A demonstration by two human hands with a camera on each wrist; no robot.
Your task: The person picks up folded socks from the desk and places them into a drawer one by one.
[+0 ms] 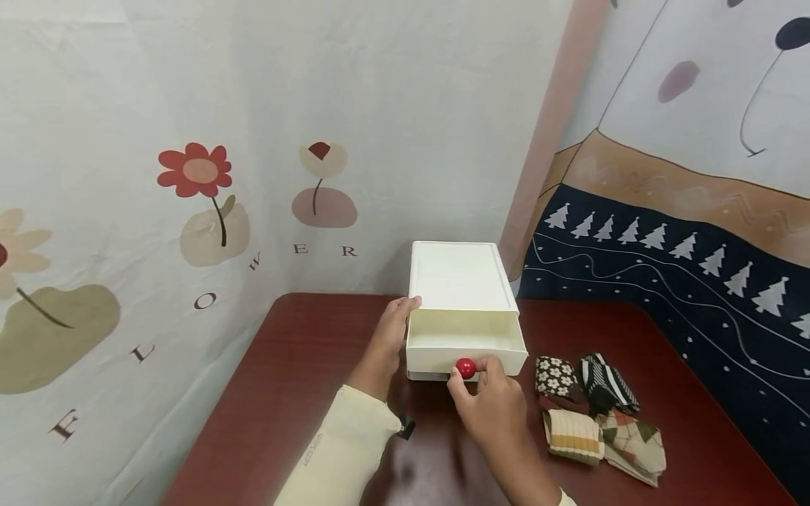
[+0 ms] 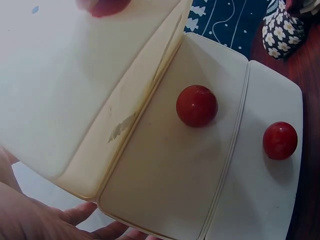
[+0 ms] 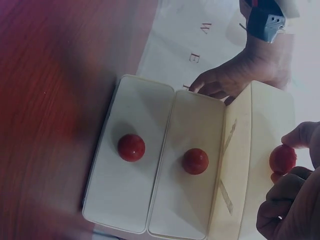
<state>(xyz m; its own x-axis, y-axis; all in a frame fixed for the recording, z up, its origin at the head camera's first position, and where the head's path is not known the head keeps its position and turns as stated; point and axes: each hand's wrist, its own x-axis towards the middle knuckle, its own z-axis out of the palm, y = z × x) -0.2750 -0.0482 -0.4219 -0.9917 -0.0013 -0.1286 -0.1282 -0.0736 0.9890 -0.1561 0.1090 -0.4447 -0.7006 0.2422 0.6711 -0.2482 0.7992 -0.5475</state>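
White boxy three-drawer cabinet (image 1: pixel 462 274), plastic by the look, sits on a dark red wood-look table (image 1: pixel 285 422), upper centre. Its white top drawer (image 1: pixel 430 360) stands out toward 6 o'clock; the white middle drawer (image 2: pixel 160 170) and white bottom drawer (image 2: pixel 250 195) are closed.

Right hand (image 1: pixel 496 404): thumb and fingers pinch the round glossy red knob (image 1: pixel 466 368) on the top drawer front, wrist at about 5 o'clock from it. Left hand (image 1: pixel 387 337): fingers fairly straight, laid on the cabinet's side wall at 8 o'clock, not wrapped round anything.

Handling, my read: thin-walled, light, fairly stiff; walls may flex a bit if squeezed. Light enough that the whole cabinet could skid or tip toward 6 under a hard pull, so that side brace makes sense. Knob is hard, smooth, maybe slick; best hold is thumb and fingers on opposite sides, force straight along 6–12. Off-axis load could rack the drawer; too far out and it may droop or drop.

Four folded patterned fabric bundles (image 1: pixel 574 432) lie apart from the cabinet at 4 o'clock.
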